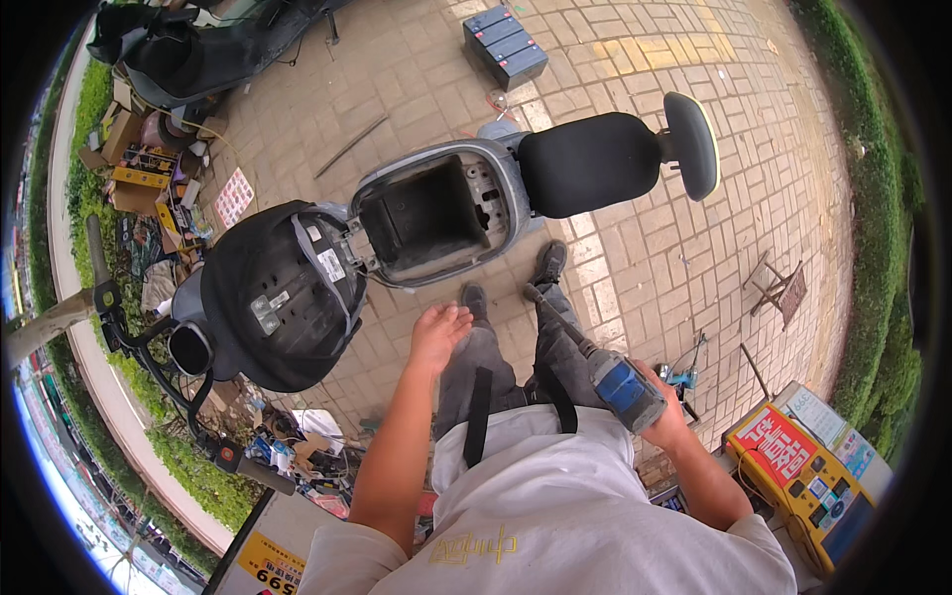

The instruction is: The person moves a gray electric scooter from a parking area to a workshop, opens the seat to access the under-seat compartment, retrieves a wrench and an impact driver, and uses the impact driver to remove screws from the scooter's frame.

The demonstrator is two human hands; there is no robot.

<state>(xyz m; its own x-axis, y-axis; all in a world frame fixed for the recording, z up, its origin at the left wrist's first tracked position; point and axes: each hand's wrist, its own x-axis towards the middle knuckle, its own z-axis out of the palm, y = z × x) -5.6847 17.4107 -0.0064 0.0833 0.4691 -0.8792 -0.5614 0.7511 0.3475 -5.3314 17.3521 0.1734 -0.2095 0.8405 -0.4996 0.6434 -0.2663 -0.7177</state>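
My right hand [669, 412] grips a blue and grey cordless power wrench [625, 385] with a long thin shaft, held beside my right thigh and pointing away from me. My left hand [439, 335] is lifted in front of my left leg with its fingers loosely apart and nothing in it. Ahead stands an electric scooter, its front seat [278, 297] flipped forward with the underside showing. Behind that seat the black storage bin [421, 213] lies uncovered. A black rear seat [590, 164] and a backrest [691, 146] sit at the scooter's right end.
A grey battery pack [506, 48] rests on the paving beyond the scooter. Boxes and loose parts [149, 178] crowd the left side. To the right are a small folding stool [778, 290] and a yellow device [803, 486]. A thin rod [350, 146] lies on the ground.
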